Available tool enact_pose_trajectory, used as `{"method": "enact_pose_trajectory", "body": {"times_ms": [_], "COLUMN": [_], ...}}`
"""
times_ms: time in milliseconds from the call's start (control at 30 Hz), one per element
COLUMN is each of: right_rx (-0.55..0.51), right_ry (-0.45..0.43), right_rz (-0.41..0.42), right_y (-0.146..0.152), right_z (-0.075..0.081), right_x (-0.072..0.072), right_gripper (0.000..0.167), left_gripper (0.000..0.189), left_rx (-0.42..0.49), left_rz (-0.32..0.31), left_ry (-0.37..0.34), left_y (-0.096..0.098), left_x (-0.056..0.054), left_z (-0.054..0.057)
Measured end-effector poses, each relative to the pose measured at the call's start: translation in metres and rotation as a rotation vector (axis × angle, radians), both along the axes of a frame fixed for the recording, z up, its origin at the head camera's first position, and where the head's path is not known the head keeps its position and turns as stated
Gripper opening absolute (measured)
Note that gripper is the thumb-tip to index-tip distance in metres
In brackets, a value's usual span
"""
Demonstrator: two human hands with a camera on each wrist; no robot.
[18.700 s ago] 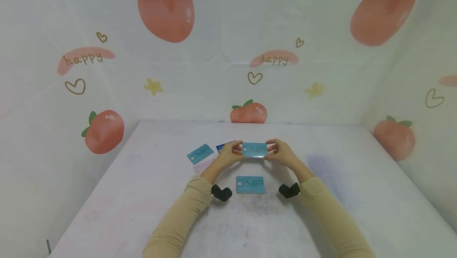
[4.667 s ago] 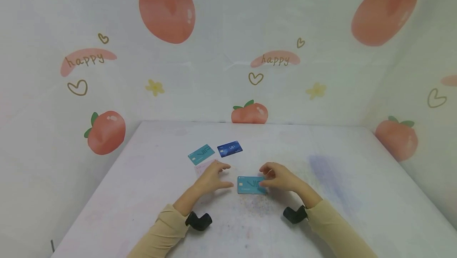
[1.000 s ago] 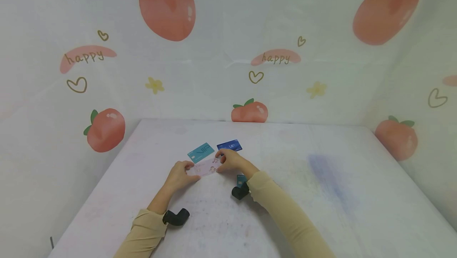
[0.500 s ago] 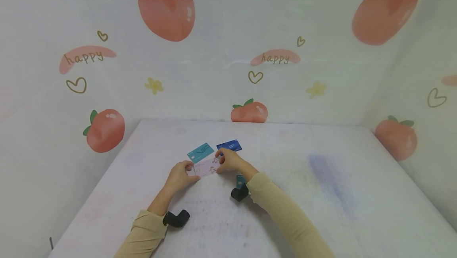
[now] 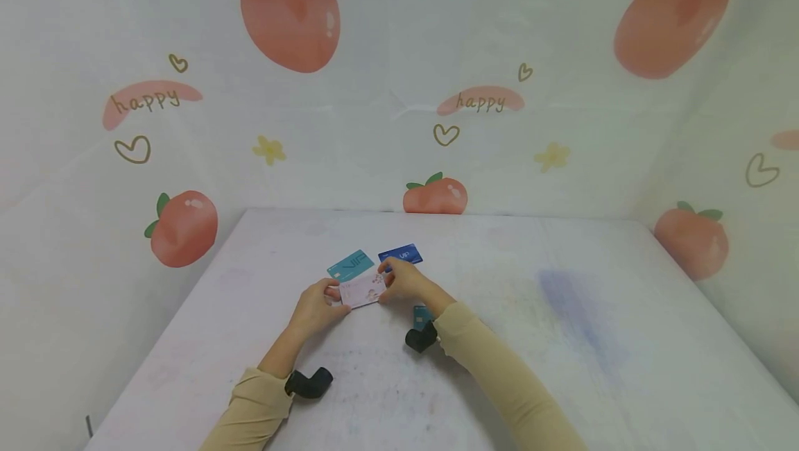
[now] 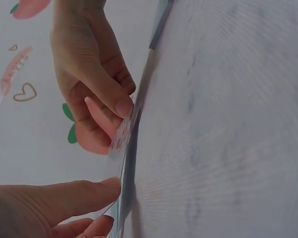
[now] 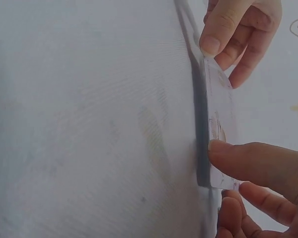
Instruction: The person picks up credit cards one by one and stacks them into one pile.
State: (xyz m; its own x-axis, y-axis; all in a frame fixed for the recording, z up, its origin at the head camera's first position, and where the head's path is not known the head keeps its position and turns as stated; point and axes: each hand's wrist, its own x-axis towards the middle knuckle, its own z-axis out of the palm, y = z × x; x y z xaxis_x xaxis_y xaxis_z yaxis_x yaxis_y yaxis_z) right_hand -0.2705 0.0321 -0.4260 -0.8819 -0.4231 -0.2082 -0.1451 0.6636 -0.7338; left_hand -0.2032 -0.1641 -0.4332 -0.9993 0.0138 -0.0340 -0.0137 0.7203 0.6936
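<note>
The pink card [image 5: 363, 291] is between the two hands, tilted up with a shadow beneath it on the counter [image 5: 374, 409]. The fingers of the left hand [image 5: 313, 309] pinch its left end; those of the right hand [image 5: 407, 282] pinch its right end, thumb on the near edge. Just behind it lies a teal card [image 5: 349, 266], and to that card's right a blue card [image 5: 402, 254], partly hidden by the right hand. Another teal card [image 5: 422, 313] shows behind the black mount [image 5: 421, 338] at the right wrist.
</note>
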Motion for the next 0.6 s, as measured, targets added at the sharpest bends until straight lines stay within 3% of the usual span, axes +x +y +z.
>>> {"method": "enact_pose_trajectory", "body": {"times_ms": [600], "right_rx": [-0.035], "right_ry": [0.005], "right_rz": [-0.007], "right_y": [0.013], "right_z": [0.013], "right_x": [0.005], "right_gripper": [0.058], "left_gripper": [0.058], "left_rx": [0.082], "left_rz": [-0.011], "left_ry": [0.017], "left_y": [0.004], "left_x": [0.003], "left_z": [0.011]}}
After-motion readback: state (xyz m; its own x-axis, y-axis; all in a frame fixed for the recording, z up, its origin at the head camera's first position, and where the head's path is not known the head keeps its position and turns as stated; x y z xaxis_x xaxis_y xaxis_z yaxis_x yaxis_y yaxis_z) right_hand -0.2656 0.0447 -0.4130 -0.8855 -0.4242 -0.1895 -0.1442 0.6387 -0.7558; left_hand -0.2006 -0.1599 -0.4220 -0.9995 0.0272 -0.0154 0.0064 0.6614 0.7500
